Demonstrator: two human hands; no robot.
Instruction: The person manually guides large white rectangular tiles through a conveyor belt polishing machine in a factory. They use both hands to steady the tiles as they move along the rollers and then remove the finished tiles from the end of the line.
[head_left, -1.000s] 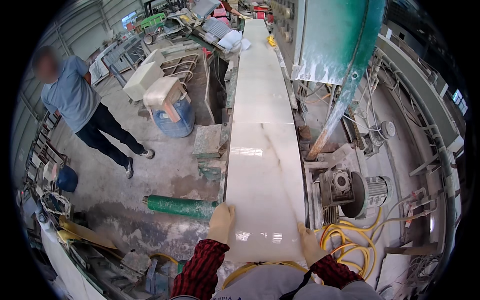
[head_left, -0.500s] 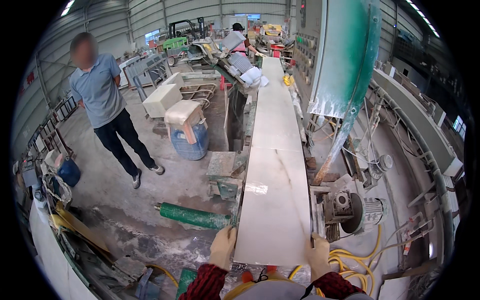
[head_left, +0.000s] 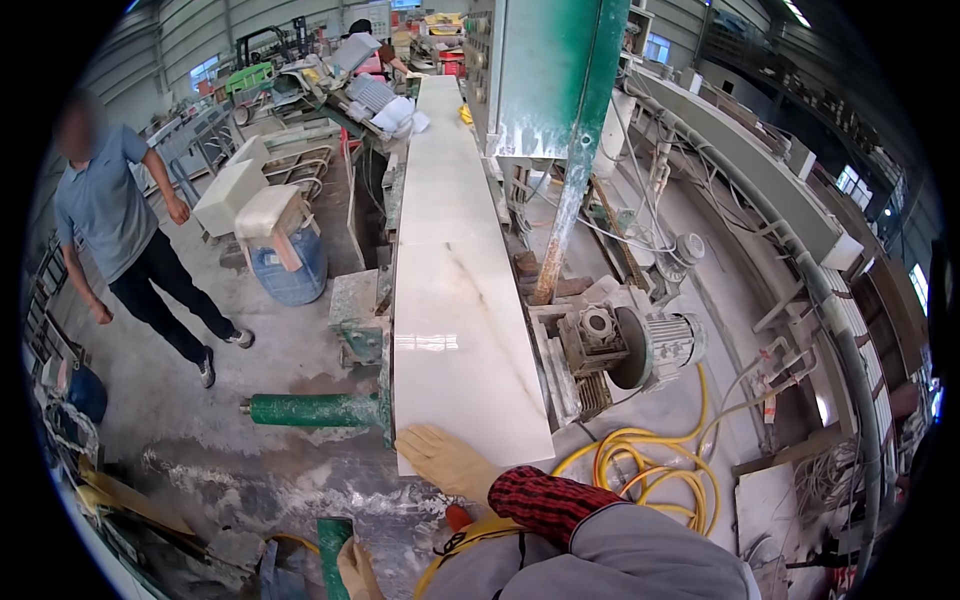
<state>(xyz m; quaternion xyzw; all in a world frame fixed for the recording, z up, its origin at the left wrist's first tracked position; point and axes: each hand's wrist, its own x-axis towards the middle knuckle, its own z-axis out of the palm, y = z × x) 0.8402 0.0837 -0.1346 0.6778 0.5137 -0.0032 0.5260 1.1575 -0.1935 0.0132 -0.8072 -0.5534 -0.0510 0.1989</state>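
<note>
A long pale stone slab (head_left: 455, 300) with brownish veining runs away from me along a conveyor. My right hand (head_left: 440, 460), in a cream glove under a red-and-black plaid sleeve, reaches across to its near left corner. The palm lies flat there, fingers outstretched. At the lower edge, my left hand (head_left: 357, 570), also gloved, is beside a green bar (head_left: 334, 550). Its visible fingers point up, not closed round anything I can see; the rest is cut off. A green roller (head_left: 315, 410) sticks out left of the slab's near end.
Right of the slab stand a motor with gearbox (head_left: 640, 345) and a coiled yellow hose (head_left: 650, 470). A green-and-white machine column (head_left: 550, 90) rises farther off. To the left are a blue drum (head_left: 290, 265) and a standing person (head_left: 115, 210). Another person (head_left: 375, 50) is at the far end.
My right hand has moved from the slab's right edge to its near left corner. My left hand has left the slab and dropped lower left. The view has swung right; the standing person's arms have come forward.
</note>
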